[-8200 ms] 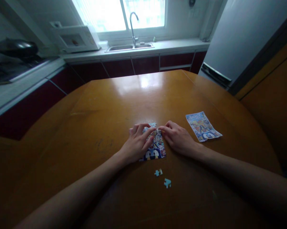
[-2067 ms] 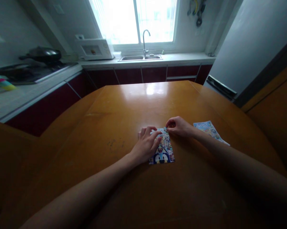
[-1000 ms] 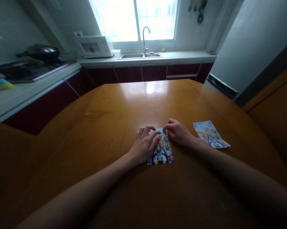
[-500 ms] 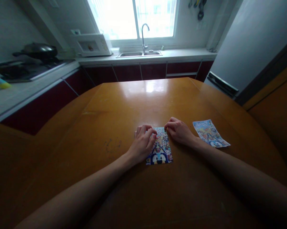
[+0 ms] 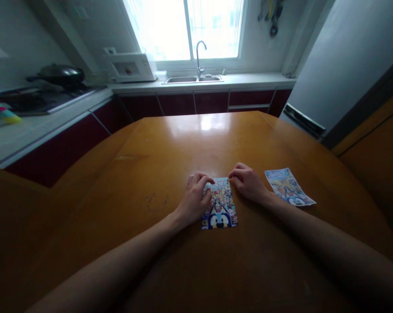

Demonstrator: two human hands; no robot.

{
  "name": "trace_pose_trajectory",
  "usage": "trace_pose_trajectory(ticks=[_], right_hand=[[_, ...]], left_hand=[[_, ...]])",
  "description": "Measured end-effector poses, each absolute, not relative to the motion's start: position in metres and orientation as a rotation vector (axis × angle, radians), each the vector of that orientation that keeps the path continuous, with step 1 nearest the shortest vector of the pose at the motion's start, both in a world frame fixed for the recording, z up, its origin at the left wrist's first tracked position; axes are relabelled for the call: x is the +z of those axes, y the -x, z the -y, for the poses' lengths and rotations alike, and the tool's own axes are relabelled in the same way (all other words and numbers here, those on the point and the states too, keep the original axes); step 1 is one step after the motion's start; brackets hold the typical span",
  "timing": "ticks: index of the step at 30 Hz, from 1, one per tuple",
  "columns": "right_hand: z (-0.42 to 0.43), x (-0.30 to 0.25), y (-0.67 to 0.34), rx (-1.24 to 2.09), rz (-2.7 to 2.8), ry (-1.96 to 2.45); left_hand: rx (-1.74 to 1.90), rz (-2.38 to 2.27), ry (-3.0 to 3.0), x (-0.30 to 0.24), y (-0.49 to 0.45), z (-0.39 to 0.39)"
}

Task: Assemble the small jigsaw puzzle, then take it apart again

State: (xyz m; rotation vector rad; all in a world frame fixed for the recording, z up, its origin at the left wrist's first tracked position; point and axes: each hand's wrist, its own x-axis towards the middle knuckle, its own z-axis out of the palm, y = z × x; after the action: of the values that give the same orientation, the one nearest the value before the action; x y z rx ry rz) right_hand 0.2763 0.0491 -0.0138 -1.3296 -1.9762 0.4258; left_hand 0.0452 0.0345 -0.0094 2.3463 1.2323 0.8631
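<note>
A small colourful jigsaw puzzle [image 5: 220,208] with a blue cartoon dog at its bottom lies flat on the wooden table [image 5: 170,152]. My left hand [image 5: 195,198] rests at its left edge, with curled fingers and the fingertips pressing on the upper left part. My right hand [image 5: 248,182] sits at the upper right corner, its fingers bent and pressed against that edge. The puzzle is held between the two hands. No loose pieces are in sight.
A printed picture sheet [image 5: 289,187] lies on the table to the right of my right hand. Beyond the table are a counter with a sink [image 5: 191,79], a microwave [image 5: 131,67], a wok on a stove [image 5: 61,74] and a refrigerator [image 5: 330,61].
Two loose pieces near the front edge 8 s ago are gone. My left fingers have slid off the puzzle's top toward its left edge. My right hand stays at the upper right corner.
</note>
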Motion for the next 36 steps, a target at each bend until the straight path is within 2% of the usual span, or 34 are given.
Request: trace_pose_trajectory(ticks=[11,17,22,32,36], right_hand=[[-0.048,-0.016,-0.273,0.323,1.921,1.350],[-0.034,-0.001,-0.277,0.227,1.900,1.411],[-0.012,0.007,-0.313,0.114,1.814,1.639],[0.040,-0.013,-0.341,0.186,1.817,2.051],[0.054,-0.013,-0.337,0.216,1.819,2.115]], left_hand=[[0.988,-1.372,-2.321,-0.003,-0.032,-0.045],[0.627,-1.171,-2.618,-0.001,-0.020,-0.047],[0.291,-1.159,-2.712,0.001,-0.014,-0.043],[0.063,-1.237,-2.806,-0.001,-0.029,-0.022],[0.116,-1.286,-2.827,-0.012,-0.035,-0.023]])
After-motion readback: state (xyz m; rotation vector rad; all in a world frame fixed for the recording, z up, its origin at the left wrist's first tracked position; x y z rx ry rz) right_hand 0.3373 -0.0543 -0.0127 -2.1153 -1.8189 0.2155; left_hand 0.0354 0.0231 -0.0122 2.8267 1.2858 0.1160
